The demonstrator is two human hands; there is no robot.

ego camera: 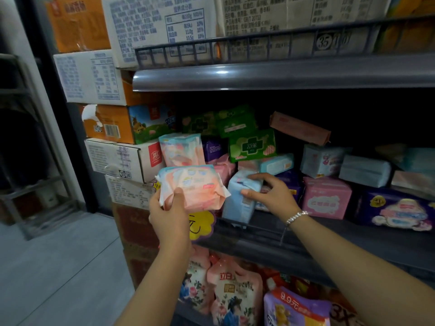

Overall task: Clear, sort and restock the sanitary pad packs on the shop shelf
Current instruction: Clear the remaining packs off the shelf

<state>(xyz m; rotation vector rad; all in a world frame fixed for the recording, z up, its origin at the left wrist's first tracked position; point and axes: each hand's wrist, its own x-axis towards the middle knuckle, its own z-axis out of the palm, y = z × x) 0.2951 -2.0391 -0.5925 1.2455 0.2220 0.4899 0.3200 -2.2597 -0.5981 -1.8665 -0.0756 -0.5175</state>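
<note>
A peach pad pack (194,188) is gripped in the left hand (168,214) just in front of the shelf (270,228), while a pale blue pack (241,196), pinched by the right hand (270,195) at the near shelf edge, could be tipped off if pulled carelessly.

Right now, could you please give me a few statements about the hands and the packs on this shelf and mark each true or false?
1. The left hand holds a peach pack. True.
2. The right hand hangs free. False: it grips a pale blue pack at the shelf's front edge.
3. Green packs sit behind the hands. True.
4. The right wrist is bare. False: it wears a bracelet.
</note>
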